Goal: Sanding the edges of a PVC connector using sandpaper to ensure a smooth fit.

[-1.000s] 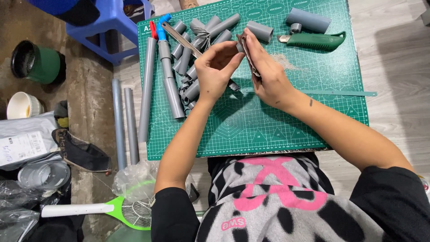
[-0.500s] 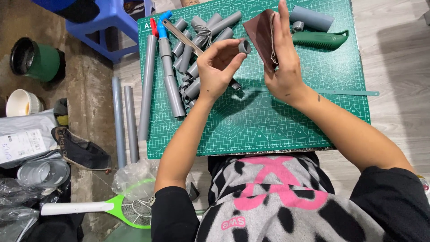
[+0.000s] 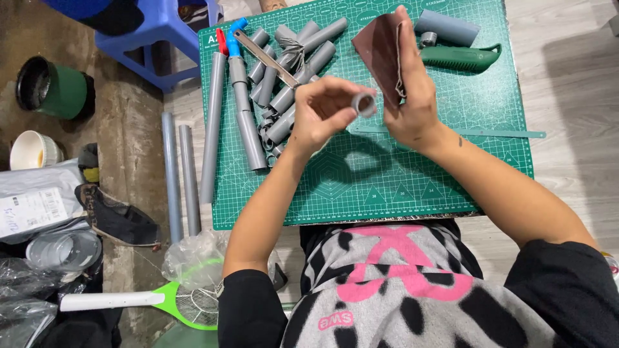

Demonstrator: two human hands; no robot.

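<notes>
Raised since a moment ago, the sandpaper (image 3: 380, 55) stands clear of the pipe ring (image 3: 365, 103).
Left hand (image 3: 325, 113) pinches the ring; right hand (image 3: 412, 106) clamps the sandpaper; rub the rim evenly.

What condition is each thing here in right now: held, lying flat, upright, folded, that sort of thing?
Left hand: fingers closed on the short grey pipe ring, raised above the green cutting mat.
Right hand: holding the brown sandpaper sheet, folded, upright.
Grey pipe pieces: lying in a loose pile on the mat.
Green-handled tool: lying flat, untouched.
Green bucket: upright on the floor.
</notes>
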